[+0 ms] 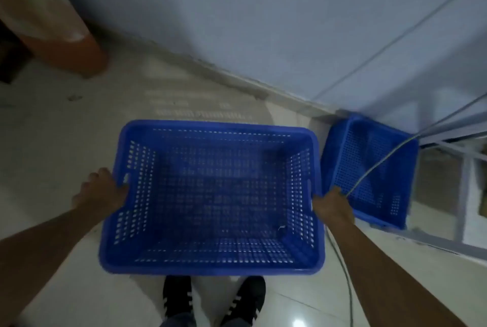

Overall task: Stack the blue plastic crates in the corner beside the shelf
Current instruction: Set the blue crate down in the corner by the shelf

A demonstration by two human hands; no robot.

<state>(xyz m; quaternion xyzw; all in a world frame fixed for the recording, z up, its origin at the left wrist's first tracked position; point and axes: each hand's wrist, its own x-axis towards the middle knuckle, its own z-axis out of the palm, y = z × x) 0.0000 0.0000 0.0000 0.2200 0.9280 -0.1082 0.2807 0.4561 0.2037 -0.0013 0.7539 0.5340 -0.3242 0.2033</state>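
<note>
A large blue perforated plastic crate (210, 195) hangs in front of me above the floor, empty, its long side across my view. My left hand (104, 192) grips its left short rim by the handle slot. On the opposite short rim my right hand (332, 208) is closed. A second blue crate (369, 171) stands on the floor to the right, in the corner where the wall meets the metal shelf (463, 168). It is empty too and sits apart from the held crate.
A pale blue wall (263, 23) runs diagonally behind. A grey cable (345, 282) trails from the shelf across the corner crate and down past my right arm. An orange-brown object (66, 44) stands at far left. My dark shoes (213, 297) are on white floor tiles.
</note>
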